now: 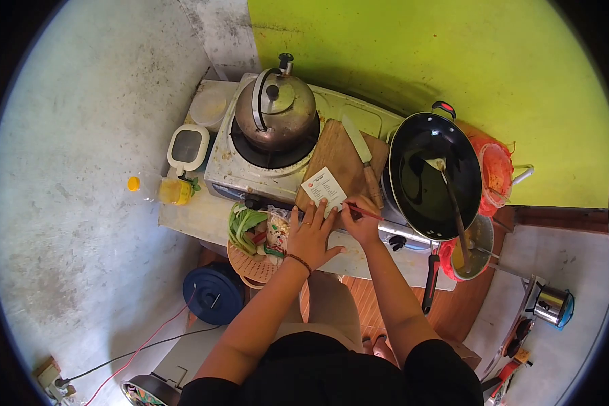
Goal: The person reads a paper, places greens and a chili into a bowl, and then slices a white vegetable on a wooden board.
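My left hand (312, 233) is open, its fingers spread over the lower edge of a small white printed card (323, 184). The card lies on a wooden cutting board (333, 150). My right hand (363, 222) is closed round a thin red pen (365, 212), held at the card's lower right corner. The pen's tip is too small to make out. A knife (357, 139) with a wooden handle rests along the right side of the board. Beside my left wrist stands a basket (250, 269) with leafy greens (245, 224) and a patterned plastic packet (277, 230).
A kettle (287, 111) sits on the stove's (216, 166) left burner. At right is a black wok (402, 196) with dark liquid and a spatula (453, 203); its handle juts toward me. An oil bottle (172, 191) lies at left. Below is a blue lidded bucket (213, 294).
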`<act>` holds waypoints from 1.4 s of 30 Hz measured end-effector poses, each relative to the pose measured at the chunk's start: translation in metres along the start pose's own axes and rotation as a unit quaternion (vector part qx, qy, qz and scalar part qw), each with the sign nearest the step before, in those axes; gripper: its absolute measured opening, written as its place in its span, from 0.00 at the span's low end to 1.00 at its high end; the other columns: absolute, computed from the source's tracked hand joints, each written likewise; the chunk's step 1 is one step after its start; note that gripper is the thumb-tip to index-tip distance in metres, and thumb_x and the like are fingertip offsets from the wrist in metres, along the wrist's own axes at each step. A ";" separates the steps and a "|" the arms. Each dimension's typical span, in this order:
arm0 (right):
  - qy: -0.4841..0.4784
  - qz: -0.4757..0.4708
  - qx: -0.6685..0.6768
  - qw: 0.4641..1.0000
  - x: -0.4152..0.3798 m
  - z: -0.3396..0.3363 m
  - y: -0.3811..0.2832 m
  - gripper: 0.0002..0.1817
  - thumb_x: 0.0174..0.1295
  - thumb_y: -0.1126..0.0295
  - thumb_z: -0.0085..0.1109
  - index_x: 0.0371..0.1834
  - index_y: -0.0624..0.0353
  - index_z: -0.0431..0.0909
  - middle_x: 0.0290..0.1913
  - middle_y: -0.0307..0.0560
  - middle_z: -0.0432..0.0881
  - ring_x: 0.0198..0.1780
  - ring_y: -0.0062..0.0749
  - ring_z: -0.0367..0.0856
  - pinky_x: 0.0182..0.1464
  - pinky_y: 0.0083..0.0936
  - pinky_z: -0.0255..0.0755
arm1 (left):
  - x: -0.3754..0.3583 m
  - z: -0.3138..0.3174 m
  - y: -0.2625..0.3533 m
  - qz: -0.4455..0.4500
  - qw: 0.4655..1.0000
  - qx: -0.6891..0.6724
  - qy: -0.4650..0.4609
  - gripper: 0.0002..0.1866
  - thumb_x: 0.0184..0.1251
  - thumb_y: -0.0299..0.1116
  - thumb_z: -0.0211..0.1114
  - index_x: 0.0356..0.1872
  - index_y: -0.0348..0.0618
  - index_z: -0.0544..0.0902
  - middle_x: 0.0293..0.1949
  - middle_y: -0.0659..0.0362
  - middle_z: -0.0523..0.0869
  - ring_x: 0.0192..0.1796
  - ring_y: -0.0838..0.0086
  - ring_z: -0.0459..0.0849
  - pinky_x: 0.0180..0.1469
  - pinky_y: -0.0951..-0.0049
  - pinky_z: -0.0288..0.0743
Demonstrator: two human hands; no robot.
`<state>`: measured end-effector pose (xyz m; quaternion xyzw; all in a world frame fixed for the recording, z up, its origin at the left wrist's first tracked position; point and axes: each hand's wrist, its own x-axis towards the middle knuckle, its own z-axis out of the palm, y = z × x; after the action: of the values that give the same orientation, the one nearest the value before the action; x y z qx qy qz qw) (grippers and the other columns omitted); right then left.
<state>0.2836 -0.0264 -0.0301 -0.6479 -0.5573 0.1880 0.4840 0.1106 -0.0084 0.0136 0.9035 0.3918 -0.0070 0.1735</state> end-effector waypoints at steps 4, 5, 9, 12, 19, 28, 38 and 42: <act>-0.009 -0.004 0.006 1.000 0.000 0.000 -0.002 0.03 0.57 0.77 0.63 0.31 0.64 0.79 0.25 0.41 0.78 0.23 0.19 0.73 0.25 0.16 0.67 | 0.001 -0.001 0.003 -0.005 1.000 0.008 0.010 0.49 0.54 0.71 0.60 0.73 0.52 0.65 0.74 0.53 0.60 0.75 0.56 0.57 0.72 0.36 0.41; -0.009 -0.005 0.006 1.000 0.001 0.000 -0.002 0.03 0.57 0.77 0.63 0.30 0.64 0.79 0.25 0.42 0.78 0.23 0.19 0.73 0.25 0.16 0.67 | 0.001 0.000 0.003 -0.005 1.000 0.006 0.012 0.49 0.54 0.71 0.60 0.73 0.52 0.65 0.74 0.53 0.60 0.75 0.56 0.57 0.71 0.36 0.41; -0.009 -0.015 0.010 1.000 0.000 0.001 -0.001 0.03 0.57 0.77 0.63 0.30 0.64 0.79 0.25 0.42 0.77 0.22 0.20 0.73 0.25 0.17 0.66 | 0.001 0.001 0.002 -0.005 1.000 0.006 0.012 0.49 0.54 0.71 0.60 0.73 0.52 0.65 0.75 0.53 0.60 0.75 0.55 0.57 0.71 0.35 0.42; -0.011 -0.023 0.010 1.000 0.001 0.000 0.000 0.03 0.57 0.77 0.64 0.30 0.64 0.79 0.25 0.43 0.77 0.22 0.21 0.73 0.24 0.17 0.66 | 0.001 0.001 0.002 -0.005 1.000 0.007 0.010 0.48 0.54 0.70 0.60 0.73 0.52 0.65 0.75 0.53 0.59 0.75 0.55 0.57 0.71 0.35 0.42; -0.004 -0.036 0.006 0.999 0.003 0.000 -0.003 0.03 0.57 0.77 0.64 0.30 0.64 0.79 0.25 0.43 0.77 0.22 0.21 0.72 0.24 0.18 0.65 | 0.001 0.003 0.002 -0.009 1.000 0.005 0.008 0.48 0.54 0.70 0.60 0.73 0.53 0.65 0.75 0.53 0.59 0.76 0.56 0.56 0.71 0.35 0.42; -0.015 -0.036 -0.014 0.999 0.002 0.000 -0.001 0.03 0.56 0.76 0.64 0.30 0.62 0.79 0.25 0.45 0.78 0.21 0.26 0.75 0.23 0.21 0.68 | -0.001 0.005 0.002 -0.004 0.999 -0.015 0.035 0.44 0.56 0.65 0.62 0.71 0.52 0.67 0.74 0.53 0.61 0.75 0.57 0.58 0.71 0.37 0.42; 0.000 -0.001 0.021 1.000 0.002 -0.001 0.002 0.04 0.58 0.76 0.63 0.29 0.64 0.79 0.24 0.42 0.77 0.22 0.21 0.73 0.24 0.18 0.65 | -0.029 -0.038 -0.050 -0.087 0.985 0.044 0.142 0.26 0.51 0.34 0.64 0.56 0.53 0.80 0.54 0.64 0.81 0.67 0.68 0.71 0.70 0.38 0.39; -0.002 0.042 0.058 0.997 -0.004 0.002 0.013 0.04 0.59 0.75 0.63 0.30 0.64 0.80 0.26 0.42 0.79 0.22 0.19 0.74 0.24 0.18 0.66 | -0.057 -0.045 -0.059 -0.038 0.977 0.077 0.193 0.14 0.52 0.31 0.64 0.42 0.56 0.84 0.45 0.70 0.83 0.60 0.74 0.76 0.69 0.41 0.44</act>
<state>0.2884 -0.0277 -0.0431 -0.6412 -0.5189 0.2412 0.5114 0.0238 0.0025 0.0461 0.8828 0.4505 0.1308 0.0243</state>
